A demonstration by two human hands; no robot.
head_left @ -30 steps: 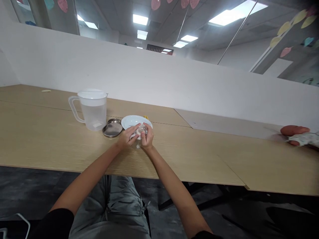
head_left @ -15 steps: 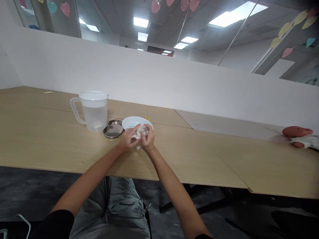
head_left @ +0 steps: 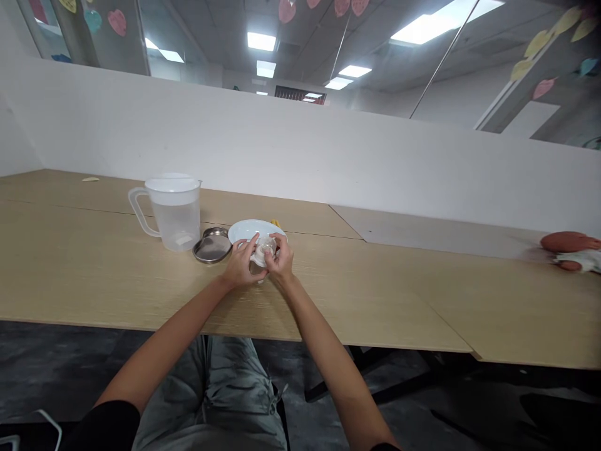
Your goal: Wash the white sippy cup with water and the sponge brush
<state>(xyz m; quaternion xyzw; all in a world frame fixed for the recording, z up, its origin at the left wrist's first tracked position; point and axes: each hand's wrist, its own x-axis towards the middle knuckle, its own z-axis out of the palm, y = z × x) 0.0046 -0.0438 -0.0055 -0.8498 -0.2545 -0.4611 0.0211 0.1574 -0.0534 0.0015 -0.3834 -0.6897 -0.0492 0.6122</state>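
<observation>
Both hands meet over the wooden table [head_left: 375,294] just in front of a white plate [head_left: 246,230]. My left hand [head_left: 241,266] and my right hand [head_left: 280,260] are closed together around a small clear and white object [head_left: 261,252], perhaps a little bottle with a cap. The fingers hide most of it, so I cannot tell exactly what it is. A small yellow thing [head_left: 275,222] peeks out behind the plate.
A clear plastic jug [head_left: 173,210] with a lid and water stands left of the plate. A round metal lid [head_left: 212,245] lies between them. A reddish soft toy [head_left: 570,247] lies at the far right. A white partition runs behind the table.
The hands stay together on the small object, with fingers shifting slightly around it. The view has tilted a little.
</observation>
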